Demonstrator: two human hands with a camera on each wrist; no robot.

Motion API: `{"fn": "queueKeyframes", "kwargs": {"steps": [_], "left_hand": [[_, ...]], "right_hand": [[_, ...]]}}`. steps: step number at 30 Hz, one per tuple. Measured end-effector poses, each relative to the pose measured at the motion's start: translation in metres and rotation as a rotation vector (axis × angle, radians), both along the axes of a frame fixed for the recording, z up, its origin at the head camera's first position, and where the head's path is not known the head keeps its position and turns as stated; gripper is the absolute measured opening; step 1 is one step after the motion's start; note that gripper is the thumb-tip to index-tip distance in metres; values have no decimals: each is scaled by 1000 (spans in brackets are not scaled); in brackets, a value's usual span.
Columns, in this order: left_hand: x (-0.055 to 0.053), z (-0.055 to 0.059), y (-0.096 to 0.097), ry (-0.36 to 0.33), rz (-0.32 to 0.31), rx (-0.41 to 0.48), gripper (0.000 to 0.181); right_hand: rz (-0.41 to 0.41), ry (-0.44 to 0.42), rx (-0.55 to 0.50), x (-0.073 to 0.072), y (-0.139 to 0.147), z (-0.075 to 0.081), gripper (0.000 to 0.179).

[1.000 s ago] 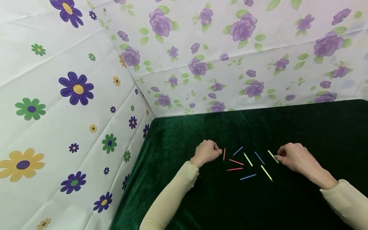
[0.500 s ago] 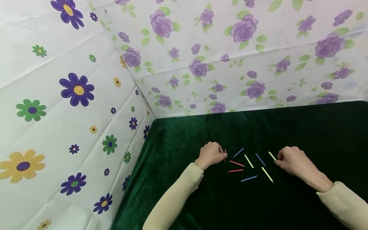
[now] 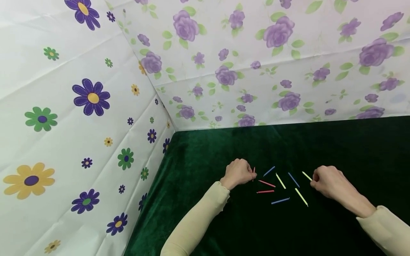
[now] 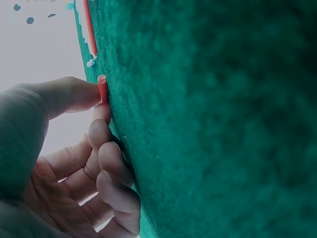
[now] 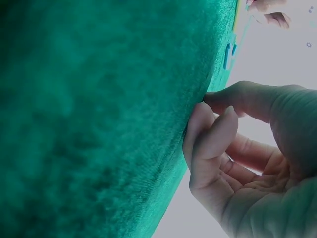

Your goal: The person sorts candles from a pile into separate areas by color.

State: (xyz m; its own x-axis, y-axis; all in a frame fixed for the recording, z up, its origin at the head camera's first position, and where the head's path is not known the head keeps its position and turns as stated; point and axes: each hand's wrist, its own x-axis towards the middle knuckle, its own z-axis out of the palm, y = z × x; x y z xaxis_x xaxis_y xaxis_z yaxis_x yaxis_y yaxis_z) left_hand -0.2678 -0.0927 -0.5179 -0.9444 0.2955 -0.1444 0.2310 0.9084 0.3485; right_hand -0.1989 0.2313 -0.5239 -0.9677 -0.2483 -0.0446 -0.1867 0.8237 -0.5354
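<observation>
My left hand (image 3: 237,173) pinches an upright-lying red candle (image 4: 103,90) between thumb and forefinger, low over the green cloth; its other fingers curl loosely. On the right, my right hand (image 3: 331,181) has thumb and fingertips together on the near end of a yellow candle (image 3: 306,176), whose far end sticks out to the left. That candle is hidden in the right wrist view. Between the hands lie two more red candles, one tilted (image 3: 267,183) and one nearly level (image 3: 266,192), plus a yellow candle (image 3: 280,180) and a blue candle (image 3: 293,180).
Another blue candle (image 3: 269,171) lies toward the back, a third blue candle (image 3: 280,201) at the front, and a yellow candle (image 3: 301,197) beside it. Green velvety cloth (image 3: 243,227) covers the table. Flower-printed sheets (image 3: 205,46) stand behind and at the left.
My left hand has moved right onto the red candle and now pinches it. The right hand's fingertips have closed in over the yellow candle's near end, covering more of it.
</observation>
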Motion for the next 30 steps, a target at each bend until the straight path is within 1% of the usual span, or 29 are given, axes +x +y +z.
{"fn": "queueKeyframes", "kwargs": {"steps": [5,9,15,19,22,26,30], "left_hand": [[1,0,-3,-9,-3,12,37],[2,0,-4,-26,-3,25,36],[0,0,-5,-37,-9,36,37],[-2,3,-4,-44,-10,25,36],[0,2,-5,-51,-6,31,35],[1,1,-6,-60,0,48,34],[0,1,-7,-61,3,56,35]], "right_hand": [[5,-45,8,-6,0,3,19],[18,-61,2,-10,-1,4,20],[40,-30,-18,-22,-8,7,20],[42,9,-27,-34,-15,11,23],[46,31,-41,-42,-21,12,24],[57,33,-44,-55,-27,14,24],[55,25,-33,-69,-31,15,25]]}}
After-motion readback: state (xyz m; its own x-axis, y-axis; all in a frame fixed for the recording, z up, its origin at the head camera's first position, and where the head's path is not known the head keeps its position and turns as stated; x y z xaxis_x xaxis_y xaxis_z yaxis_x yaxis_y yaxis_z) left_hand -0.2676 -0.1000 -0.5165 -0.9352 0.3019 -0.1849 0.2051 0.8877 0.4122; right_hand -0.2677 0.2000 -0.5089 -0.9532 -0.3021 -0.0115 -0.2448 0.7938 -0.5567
